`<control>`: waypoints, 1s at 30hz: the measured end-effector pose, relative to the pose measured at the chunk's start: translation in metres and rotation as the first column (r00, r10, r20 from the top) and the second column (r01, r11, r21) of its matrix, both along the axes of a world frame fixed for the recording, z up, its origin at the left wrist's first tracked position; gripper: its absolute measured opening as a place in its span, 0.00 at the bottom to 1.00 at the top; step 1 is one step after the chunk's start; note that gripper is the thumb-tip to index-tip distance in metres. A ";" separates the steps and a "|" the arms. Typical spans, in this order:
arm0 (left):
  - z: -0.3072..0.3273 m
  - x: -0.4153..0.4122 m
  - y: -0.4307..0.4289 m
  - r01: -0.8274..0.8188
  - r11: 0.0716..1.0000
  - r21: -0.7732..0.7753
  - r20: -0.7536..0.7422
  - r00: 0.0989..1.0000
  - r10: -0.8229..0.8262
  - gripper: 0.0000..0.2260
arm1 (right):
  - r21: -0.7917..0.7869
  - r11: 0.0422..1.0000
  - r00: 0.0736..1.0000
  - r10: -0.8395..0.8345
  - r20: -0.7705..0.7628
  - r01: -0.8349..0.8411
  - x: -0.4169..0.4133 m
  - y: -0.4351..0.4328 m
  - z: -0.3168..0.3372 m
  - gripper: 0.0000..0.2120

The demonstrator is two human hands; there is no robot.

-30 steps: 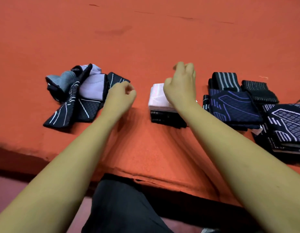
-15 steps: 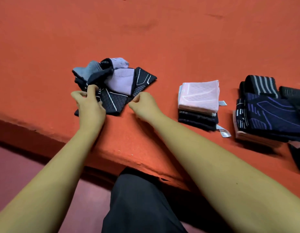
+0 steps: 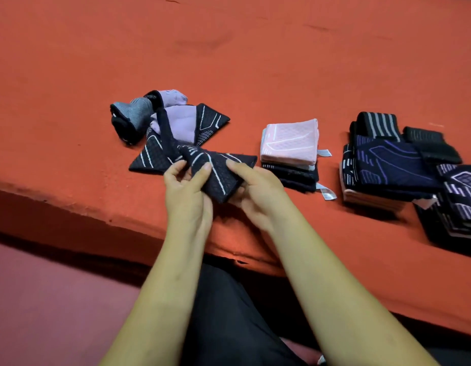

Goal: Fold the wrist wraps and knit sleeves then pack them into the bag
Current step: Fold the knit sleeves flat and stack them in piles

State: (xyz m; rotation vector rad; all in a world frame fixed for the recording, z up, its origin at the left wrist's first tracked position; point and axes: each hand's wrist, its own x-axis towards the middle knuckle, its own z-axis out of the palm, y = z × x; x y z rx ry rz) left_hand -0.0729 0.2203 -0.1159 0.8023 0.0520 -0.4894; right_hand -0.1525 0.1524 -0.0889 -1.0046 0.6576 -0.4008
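Both hands grasp one dark knit sleeve (image 3: 220,173) with white lines, just over the near edge of the orange table (image 3: 255,62). The left hand (image 3: 185,190) pinches the sleeve's left end between thumb and curled fingers; the right hand (image 3: 257,187) grips its right side, thumb lying on top and fingers tucked beneath. The sleeve's far end touches the loose pile (image 3: 173,122) of unfolded pieces, dark, lilac and grey, just beyond and to the left. To the right of the hands sits a folded stack (image 3: 290,140), pink on top and dark below, with small tags sticking out. Further right lies a navy stack (image 3: 390,167) with purple lines. A striped wrist wrap (image 3: 378,125) and a black wrist wrap (image 3: 428,143) lie rolled at its far side. Another dark stack (image 3: 460,204) is cut off by the right edge.
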 end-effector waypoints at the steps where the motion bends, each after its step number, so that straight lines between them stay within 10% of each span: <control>1: -0.003 -0.007 0.000 0.021 0.999 -0.032 -0.059 0.998 -0.023 0.20 | -0.051 0.997 0.998 -0.050 0.030 0.051 -0.009 0.000 0.002 0.08; 8: -0.014 -0.049 0.012 0.428 0.881 -0.203 -0.275 0.838 -0.470 0.26 | -0.037 0.992 0.975 -0.108 0.193 0.117 -0.082 -0.010 0.023 0.13; 16: -0.019 -0.100 0.000 0.436 0.893 -0.112 -0.231 0.862 -0.451 0.08 | -0.058 0.980 0.977 -0.196 -0.078 0.192 -0.189 -0.058 0.000 0.11; 21: -0.031 -0.114 -0.001 0.400 0.856 0.328 0.092 0.888 -0.450 0.09 | -0.633 0.733 0.719 -0.578 -0.386 0.249 -0.214 -0.083 -0.047 0.07; 26: -0.039 -0.115 -0.003 0.242 0.790 0.563 0.333 0.809 -0.485 0.19 | -0.736 0.642 0.767 -0.577 -0.280 0.214 -0.215 -0.077 -0.069 0.05; 30: -0.036 -0.129 -0.005 0.213 0.787 0.579 0.572 0.582 -0.578 0.22 | -0.740 0.646 0.825 -0.512 -0.241 0.184 -0.219 -0.076 -0.064 0.07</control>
